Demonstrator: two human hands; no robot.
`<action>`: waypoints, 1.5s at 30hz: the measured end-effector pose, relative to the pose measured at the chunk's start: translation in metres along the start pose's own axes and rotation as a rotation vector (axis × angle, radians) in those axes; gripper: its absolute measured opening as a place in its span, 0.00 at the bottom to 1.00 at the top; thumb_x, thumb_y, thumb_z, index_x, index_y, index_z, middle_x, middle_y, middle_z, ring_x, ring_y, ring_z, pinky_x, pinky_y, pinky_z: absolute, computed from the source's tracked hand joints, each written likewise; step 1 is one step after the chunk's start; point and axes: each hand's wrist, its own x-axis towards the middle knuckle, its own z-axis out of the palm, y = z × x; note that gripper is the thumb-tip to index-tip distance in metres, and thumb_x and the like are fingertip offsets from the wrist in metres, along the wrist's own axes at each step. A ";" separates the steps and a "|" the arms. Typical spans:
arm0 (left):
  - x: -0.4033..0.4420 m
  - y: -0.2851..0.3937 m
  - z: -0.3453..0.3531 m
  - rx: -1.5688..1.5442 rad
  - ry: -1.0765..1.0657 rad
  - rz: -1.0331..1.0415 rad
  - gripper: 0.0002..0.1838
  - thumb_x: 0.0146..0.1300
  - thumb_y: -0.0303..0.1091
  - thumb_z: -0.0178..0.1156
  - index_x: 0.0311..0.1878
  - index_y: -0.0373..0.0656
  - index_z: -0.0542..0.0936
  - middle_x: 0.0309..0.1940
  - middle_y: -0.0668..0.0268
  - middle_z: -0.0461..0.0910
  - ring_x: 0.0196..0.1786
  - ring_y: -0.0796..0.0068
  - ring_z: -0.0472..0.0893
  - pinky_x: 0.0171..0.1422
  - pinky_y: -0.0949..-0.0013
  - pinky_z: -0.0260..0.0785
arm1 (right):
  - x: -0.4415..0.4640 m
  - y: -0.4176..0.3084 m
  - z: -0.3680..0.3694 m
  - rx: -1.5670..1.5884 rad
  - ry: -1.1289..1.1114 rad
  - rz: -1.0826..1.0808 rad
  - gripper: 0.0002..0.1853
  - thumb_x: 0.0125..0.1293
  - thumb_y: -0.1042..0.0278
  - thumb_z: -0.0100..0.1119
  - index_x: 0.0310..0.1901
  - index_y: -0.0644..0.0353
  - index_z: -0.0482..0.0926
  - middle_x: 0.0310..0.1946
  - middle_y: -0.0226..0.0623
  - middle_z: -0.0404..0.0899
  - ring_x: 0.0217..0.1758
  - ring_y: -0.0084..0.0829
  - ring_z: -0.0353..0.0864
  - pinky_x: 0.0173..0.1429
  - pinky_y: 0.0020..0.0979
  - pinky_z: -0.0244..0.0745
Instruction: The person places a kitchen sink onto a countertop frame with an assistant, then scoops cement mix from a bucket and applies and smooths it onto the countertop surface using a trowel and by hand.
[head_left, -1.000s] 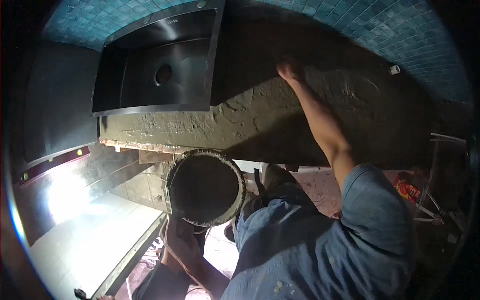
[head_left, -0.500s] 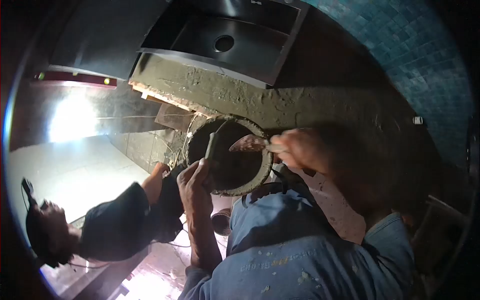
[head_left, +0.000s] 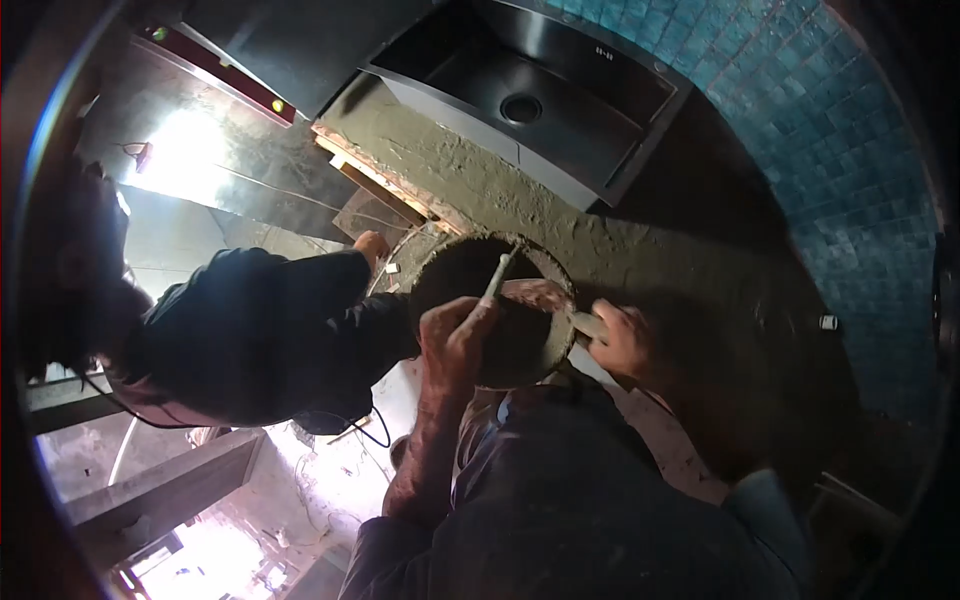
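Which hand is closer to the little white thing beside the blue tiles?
Right. The right hand is at the rim of the round, grey-crusted bucket, on the side toward the small white object. The left hand is farther away, toward the bucket's other side.

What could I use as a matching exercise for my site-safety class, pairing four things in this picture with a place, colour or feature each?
Column one
1. Trowel
2. Wall tiles
3. Spirit level
4. Sink

Column two
A. Dark red
B. Has a round drain hole
C. Held in the right hand
D. Blue-green

Pairs: 1-C, 2-D, 3-A, 4-B
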 end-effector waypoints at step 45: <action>-0.042 0.018 -0.044 -0.079 0.025 0.119 0.18 0.63 0.41 0.61 0.33 0.31 0.86 0.22 0.65 0.82 0.27 0.81 0.78 0.31 0.72 0.69 | 0.034 -0.157 -0.085 0.830 -0.313 -0.374 0.19 0.59 0.72 0.67 0.52 0.64 0.77 0.33 0.28 0.77 0.34 0.21 0.72 0.48 0.29 0.74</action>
